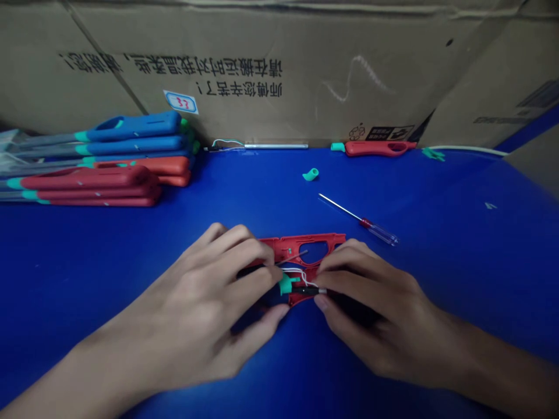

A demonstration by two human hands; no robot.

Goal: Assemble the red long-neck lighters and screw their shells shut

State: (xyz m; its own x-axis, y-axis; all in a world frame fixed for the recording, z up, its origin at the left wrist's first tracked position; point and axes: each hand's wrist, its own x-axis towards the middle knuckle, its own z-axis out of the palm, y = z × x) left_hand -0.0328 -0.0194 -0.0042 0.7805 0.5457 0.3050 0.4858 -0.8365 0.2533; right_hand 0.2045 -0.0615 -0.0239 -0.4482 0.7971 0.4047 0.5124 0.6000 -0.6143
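Between my hands lies a red plastic shell [301, 244], open-sided and shaped like a lighter handle. My left hand [196, 302] grips its left end, with the fingertips beside a teal plastic piece [285, 284]. My right hand [371, 308] pinches a black tube [307, 290] with a metal tip, over the shell's lower edge. A thin white wire [297, 270] runs from the teal piece towards that tube. Part of the shell is hidden by my fingers.
Stacks of blue and red lighter-like handles [100, 169] lie at the back left. A screwdriver [362, 221], a teal clip [310, 174], a red handle [375, 148] and a metal tube [276, 146] lie on the blue mat [437, 262]. Cardboard [196, 75] forms the back wall.
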